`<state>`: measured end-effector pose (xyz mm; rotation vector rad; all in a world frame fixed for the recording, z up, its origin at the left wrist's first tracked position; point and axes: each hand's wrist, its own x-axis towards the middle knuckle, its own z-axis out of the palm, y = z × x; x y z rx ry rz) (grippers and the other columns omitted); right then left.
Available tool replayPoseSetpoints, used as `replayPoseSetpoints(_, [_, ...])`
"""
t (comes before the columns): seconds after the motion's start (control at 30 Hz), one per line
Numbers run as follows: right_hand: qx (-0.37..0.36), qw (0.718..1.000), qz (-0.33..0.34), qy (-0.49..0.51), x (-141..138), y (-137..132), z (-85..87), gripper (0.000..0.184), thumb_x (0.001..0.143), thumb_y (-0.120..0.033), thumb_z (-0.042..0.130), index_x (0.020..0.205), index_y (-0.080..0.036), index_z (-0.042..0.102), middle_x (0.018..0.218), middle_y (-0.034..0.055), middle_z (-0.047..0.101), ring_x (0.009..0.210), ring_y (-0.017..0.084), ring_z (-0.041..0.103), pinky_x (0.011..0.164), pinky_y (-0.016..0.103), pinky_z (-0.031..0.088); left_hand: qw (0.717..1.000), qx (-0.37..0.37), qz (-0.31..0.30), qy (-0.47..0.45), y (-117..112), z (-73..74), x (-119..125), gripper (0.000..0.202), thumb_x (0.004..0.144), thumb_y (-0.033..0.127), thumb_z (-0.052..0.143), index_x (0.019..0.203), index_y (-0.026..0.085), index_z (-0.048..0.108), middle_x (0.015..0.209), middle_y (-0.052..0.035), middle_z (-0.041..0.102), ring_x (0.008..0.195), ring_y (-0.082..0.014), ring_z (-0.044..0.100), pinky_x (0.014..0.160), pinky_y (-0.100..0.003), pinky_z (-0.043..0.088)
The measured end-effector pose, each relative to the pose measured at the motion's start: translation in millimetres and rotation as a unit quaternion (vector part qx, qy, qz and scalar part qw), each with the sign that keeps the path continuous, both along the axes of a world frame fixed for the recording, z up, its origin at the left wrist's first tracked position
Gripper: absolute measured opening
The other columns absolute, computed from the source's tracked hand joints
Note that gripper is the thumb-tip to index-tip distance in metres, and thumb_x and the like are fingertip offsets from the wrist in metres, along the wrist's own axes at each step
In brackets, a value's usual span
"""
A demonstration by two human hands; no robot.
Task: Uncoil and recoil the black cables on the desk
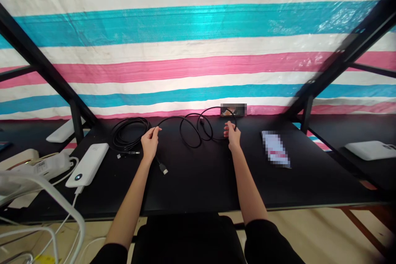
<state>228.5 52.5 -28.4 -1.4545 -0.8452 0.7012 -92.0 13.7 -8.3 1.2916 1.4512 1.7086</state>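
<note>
A long black cable [189,130] lies in loose loops across the middle of the black table [198,181]. My left hand [150,143] is closed around it near one end, and that end's plug [163,169] trails toward me just below the hand. My right hand [232,135] pinches the cable at the right loops, close to a small dark device [233,110] at the back edge. A second black cable [128,137] lies coiled to the left of my left hand, apart from it.
A white power bank [88,164] with a white lead lies at the left front. A small packet [275,148] rests on the right. White boxes [369,149] sit on side tables. Black frame posts [76,121] flank the table; a striped tarp hangs behind.
</note>
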Motion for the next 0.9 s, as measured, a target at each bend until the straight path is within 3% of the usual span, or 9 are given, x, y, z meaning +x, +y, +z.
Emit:
replayPoseSetpoints(0.17, [-0.044,0.987,0.118,-0.096,-8.5,-8.0,-1.1,0.027,0.055,-0.044,0.073,0.07,-0.022,0.07,0.067,0.001,0.068,0.065,0.016,0.062,0.052,0.022,0.042,1.0,0.016,0.026,-0.007,-0.8,0.2,-0.5,0.032,0.079,0.046,0.055,0.076,0.016,0.066,0.046,0.0064,0.032,0.037,-0.0051,0.03,0.036,-0.019,0.021])
replayPoseSetpoints(0.33, [-0.055,0.929,0.217,-0.296,-16.7,-16.7,1.3,0.02,0.058,-0.043,0.074,0.074,-0.031,0.072,0.07,-0.0042,0.069,0.071,0.016,0.062,0.058,0.023,0.041,0.998,0.036,0.045,0.002,-3.1,1.6,0.8,0.031,0.08,0.045,0.054,0.076,0.017,0.065,0.046,0.0061,0.033,0.039,-0.0052,0.03,0.038,-0.02,0.022])
replayPoseSetpoints(0.43, [-0.02,0.927,0.23,-0.295,-24.2,-16.8,-0.7,0.015,0.06,-0.039,0.074,0.073,-0.031,0.072,0.065,-0.0054,0.068,0.061,0.013,0.059,0.052,0.021,0.038,0.998,0.04,0.05,-0.016,-3.0,1.6,0.8,0.031,0.08,0.046,0.054,0.077,0.017,0.065,0.047,0.0065,0.033,0.038,-0.0051,0.028,0.038,-0.02,0.021])
replayPoseSetpoints(0.63, [-0.003,0.947,0.26,-0.189,-34.3,-12.0,-2.5,0.018,0.071,-0.038,0.065,0.083,-0.027,0.072,0.063,-0.0034,0.067,0.058,0.013,0.059,0.053,0.021,0.041,0.998,0.04,0.054,-0.015,-2.4,1.3,1.8,0.03,0.079,0.045,0.054,0.076,0.017,0.065,0.045,0.0065,0.033,0.038,-0.0053,0.03,0.038,-0.02,0.022])
replayPoseSetpoints(0.73, [0.039,0.953,0.24,-0.179,-32.9,-10.5,-1.3,0.025,0.078,-0.041,0.057,0.087,-0.022,0.07,0.068,-0.0002,0.067,0.056,0.011,0.059,0.052,0.02,0.041,0.997,0.046,0.058,-0.026,-3.2,3.7,2.3,0.029,0.079,0.044,0.055,0.075,0.017,0.064,0.045,0.0068,0.033,0.038,-0.0051,0.029,0.037,-0.02,0.021])
replayPoseSetpoints(0.9, [0.096,0.983,0.081,-0.132,-24.5,-10.3,5.6,0.035,0.083,-0.048,0.045,0.082,-0.018,0.062,0.062,-0.001,0.057,0.053,0.01,0.056,0.043,0.018,0.038,0.981,0.089,0.138,-0.102,-2.1,8.5,-2.4,0.03,0.079,0.043,0.055,0.073,0.015,0.062,0.044,0.0077,0.032,0.037,-0.0038,0.027,0.037,-0.019,0.019])
